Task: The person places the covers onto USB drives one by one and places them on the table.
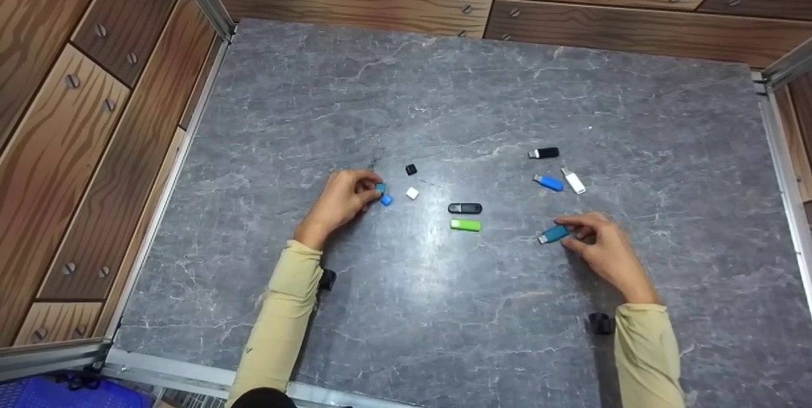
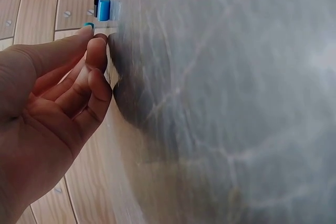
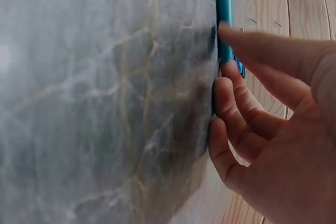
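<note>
Head view shows a green USB stick [image 1: 465, 225] on the table [image 1: 406, 319]. Left of it, the left hand [image 1: 339, 202] pinches a teal cap [image 1: 380, 188] between its fingers, near a blue cap [image 1: 386, 200]; right of it, the right hand's [image 1: 601, 248] fingers pinch a teal USB stick [image 1: 553, 234], connector bare. Beyond the green stick lie a dark stick [image 1: 465, 208], a black cap [image 1: 411, 169] and white cap [image 1: 412, 193] leftward, and a black stick [image 1: 547, 153], blue stick [image 1: 549, 183] and white stick [image 1: 574, 181] rightward.
</note>
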The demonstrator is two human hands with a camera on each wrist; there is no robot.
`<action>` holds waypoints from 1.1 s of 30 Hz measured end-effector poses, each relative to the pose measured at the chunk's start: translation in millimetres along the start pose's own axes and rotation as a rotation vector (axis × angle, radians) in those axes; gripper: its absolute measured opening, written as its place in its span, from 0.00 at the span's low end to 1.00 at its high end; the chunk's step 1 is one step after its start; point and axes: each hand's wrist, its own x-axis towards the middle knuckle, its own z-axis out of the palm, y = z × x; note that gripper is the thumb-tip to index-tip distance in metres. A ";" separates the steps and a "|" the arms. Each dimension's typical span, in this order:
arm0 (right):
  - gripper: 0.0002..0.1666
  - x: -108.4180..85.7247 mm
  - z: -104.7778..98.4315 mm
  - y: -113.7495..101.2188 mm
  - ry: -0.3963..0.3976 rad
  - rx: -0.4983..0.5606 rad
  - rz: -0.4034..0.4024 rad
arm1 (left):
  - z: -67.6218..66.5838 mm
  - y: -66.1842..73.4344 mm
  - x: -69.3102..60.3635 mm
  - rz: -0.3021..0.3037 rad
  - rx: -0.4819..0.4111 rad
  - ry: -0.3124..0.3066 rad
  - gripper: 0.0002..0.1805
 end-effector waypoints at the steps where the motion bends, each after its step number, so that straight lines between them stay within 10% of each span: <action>1: 0.21 -0.4 0.6 0.6 0.010 0.002 -0.003 | 0.0 -0.1 -0.3 0.000 0.000 0.001 0.13; 33: 0.17 -7.5 14.9 6.6 0.132 0.095 0.018 | 1.2 -0.6 -5.9 -0.009 -0.052 0.041 0.14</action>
